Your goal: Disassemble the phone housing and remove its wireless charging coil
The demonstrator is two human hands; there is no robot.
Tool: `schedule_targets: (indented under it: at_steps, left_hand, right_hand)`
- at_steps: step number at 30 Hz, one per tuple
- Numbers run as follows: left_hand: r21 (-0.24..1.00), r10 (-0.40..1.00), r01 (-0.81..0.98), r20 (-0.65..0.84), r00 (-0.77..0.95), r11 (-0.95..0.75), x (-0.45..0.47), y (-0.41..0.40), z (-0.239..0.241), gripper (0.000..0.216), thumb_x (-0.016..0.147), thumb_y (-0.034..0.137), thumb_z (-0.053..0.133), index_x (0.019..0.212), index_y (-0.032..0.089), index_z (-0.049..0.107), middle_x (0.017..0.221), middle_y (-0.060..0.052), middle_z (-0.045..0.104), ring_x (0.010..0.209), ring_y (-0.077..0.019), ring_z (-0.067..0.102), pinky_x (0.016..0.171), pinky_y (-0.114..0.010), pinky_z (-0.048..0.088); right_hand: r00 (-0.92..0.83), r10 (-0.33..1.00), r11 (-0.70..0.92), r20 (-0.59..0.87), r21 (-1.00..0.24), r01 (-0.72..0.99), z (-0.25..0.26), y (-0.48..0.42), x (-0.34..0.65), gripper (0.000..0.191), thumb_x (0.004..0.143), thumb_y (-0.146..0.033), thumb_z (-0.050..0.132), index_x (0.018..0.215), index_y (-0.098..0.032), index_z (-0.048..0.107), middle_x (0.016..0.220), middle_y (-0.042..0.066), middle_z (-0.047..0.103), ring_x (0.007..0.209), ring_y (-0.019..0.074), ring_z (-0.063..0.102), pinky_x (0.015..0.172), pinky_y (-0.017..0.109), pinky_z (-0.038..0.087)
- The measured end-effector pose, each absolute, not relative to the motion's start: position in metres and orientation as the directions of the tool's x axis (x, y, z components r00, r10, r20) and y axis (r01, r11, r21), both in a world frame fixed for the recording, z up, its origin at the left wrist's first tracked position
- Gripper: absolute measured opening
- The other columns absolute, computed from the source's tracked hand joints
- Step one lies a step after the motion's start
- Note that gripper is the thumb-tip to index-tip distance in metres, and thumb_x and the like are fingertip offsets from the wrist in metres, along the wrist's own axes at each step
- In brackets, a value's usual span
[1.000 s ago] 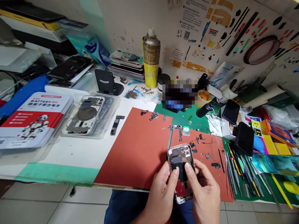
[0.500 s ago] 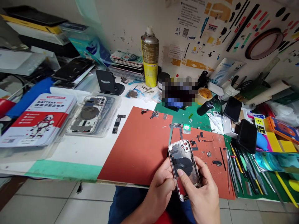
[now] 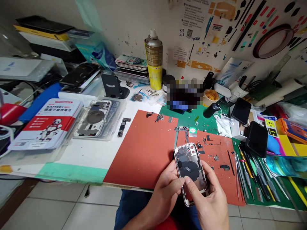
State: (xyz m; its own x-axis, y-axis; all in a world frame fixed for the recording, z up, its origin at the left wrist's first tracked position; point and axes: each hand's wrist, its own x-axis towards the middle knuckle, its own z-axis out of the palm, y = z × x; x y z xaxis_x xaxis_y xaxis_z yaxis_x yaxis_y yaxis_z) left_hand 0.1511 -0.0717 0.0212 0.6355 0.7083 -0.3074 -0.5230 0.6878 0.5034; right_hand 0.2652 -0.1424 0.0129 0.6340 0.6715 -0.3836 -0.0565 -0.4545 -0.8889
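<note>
Silver phone frame (image 3: 189,159) held, "BATTERY" box (image 3: 48,123)

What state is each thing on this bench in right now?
phone housing, open, held by both hands
left hand, gripping its left edge
right hand, thumb pressed on its inside
spare housing, flat in clear tray
spray can, upright

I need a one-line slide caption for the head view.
Left hand and right hand hold a stripped phone housing over a red mat scattered with small parts.
</note>
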Motion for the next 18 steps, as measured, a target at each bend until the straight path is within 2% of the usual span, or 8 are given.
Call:
schedule_targets:
  at_steps: [3, 6, 13, 15, 18]
  left_hand:
    - [0.589, 0.74, -0.487, -0.322, 0.591, 0.645, 0.152, -0.076, 0.017, 0.045, 0.099, 0.028, 0.066, 0.143, 0.02, 0.063, 0.128, -0.013, 0.076, 0.126, -0.0311, 0.068, 0.113, -0.046, 0.048]
    - [0.667, 0.764, -0.445, -0.304, 0.569, 0.597, 0.152, -0.079, 0.014, 0.042, 0.104, 0.032, 0.059, 0.145, 0.021, 0.061, 0.133, -0.013, 0.075, 0.131, -0.0308, 0.065, 0.118, -0.047, 0.045]
    - [0.68, 0.784, -0.452, -0.307, 0.54, 0.578, 0.152, -0.083, 0.016, 0.051, 0.102, 0.031, 0.063, 0.152, 0.022, 0.054, 0.148, -0.015, 0.066, 0.141, -0.0343, 0.059, 0.122, -0.05, 0.043]
    - [0.723, 0.808, -0.427, -0.313, 0.5, 0.544, 0.152, -0.084, 0.018, 0.056, 0.102, 0.033, 0.063, 0.155, 0.021, 0.051, 0.154, -0.016, 0.061, 0.144, -0.0347, 0.056, 0.122, -0.049, 0.043]
    - [0.831, 0.833, -0.292, -0.315, 0.454, 0.473, 0.152, -0.083, 0.021, 0.053, 0.103, 0.033, 0.058, 0.154, 0.019, 0.054, 0.16, -0.016, 0.056, 0.147, -0.0336, 0.054, 0.124, -0.046, 0.042]
  right_hand:
    - [0.62, 0.678, -0.445, -0.395, -0.892, -0.082, 0.012, -0.145, 0.267, 0.078, 0.068, -0.05, 0.091, 0.138, -0.024, 0.068, 0.13, 0.011, 0.075, 0.109, 0.0302, 0.075, 0.085, 0.037, 0.065]
    - [0.629, 0.676, -0.413, -0.385, -0.904, -0.11, 0.009, -0.149, 0.268, 0.078, 0.068, -0.047, 0.092, 0.139, -0.023, 0.067, 0.132, 0.011, 0.075, 0.112, 0.03, 0.075, 0.085, 0.035, 0.065]
    - [0.688, 0.63, -0.327, -0.361, -0.926, -0.187, 0.007, -0.151, 0.262, 0.075, 0.071, -0.045, 0.092, 0.138, -0.024, 0.067, 0.125, 0.011, 0.078, 0.11, 0.0288, 0.077, 0.087, 0.034, 0.067]
    - [0.718, 0.604, -0.3, -0.345, -0.934, -0.196, 0.007, -0.15, 0.26, 0.075, 0.072, -0.044, 0.092, 0.139, -0.023, 0.066, 0.126, 0.011, 0.077, 0.111, 0.0293, 0.077, 0.088, 0.035, 0.067]
    - [0.742, 0.594, -0.281, -0.311, -0.944, -0.171, 0.008, -0.148, 0.259, 0.071, 0.073, -0.045, 0.091, 0.136, -0.023, 0.067, 0.132, 0.012, 0.075, 0.114, 0.0302, 0.075, 0.087, 0.035, 0.067]
